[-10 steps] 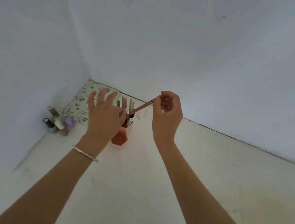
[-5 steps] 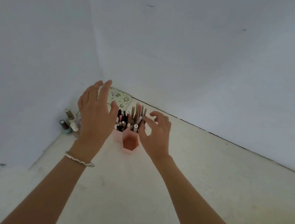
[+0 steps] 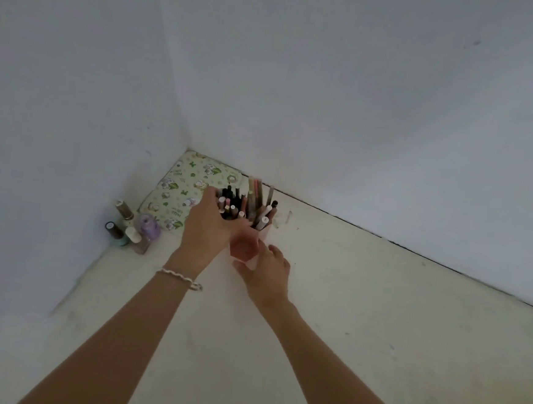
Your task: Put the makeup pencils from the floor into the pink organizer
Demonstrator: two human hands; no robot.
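Pale corner floor [image 3: 361, 321]: my left hand [image 3: 207, 226] cups the pencils [image 3: 242, 204] in the pink organizer [image 3: 245, 248] (grip I cannot tell), right hand [image 3: 266, 267] loose-fingered against it. Settling step, I judge; next, release gently.

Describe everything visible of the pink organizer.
The pink organizer looks like smooth plastic with angled walls. It stands upright on the pale floor near the room's corner. Its rear part is crammed with upright pencils; the lower near cell shows none. The left hand covers its left side with the fingers hidden, so a grip cannot be confirmed. The right hand sits open at its near bottom edge, thumb seemingly against it.
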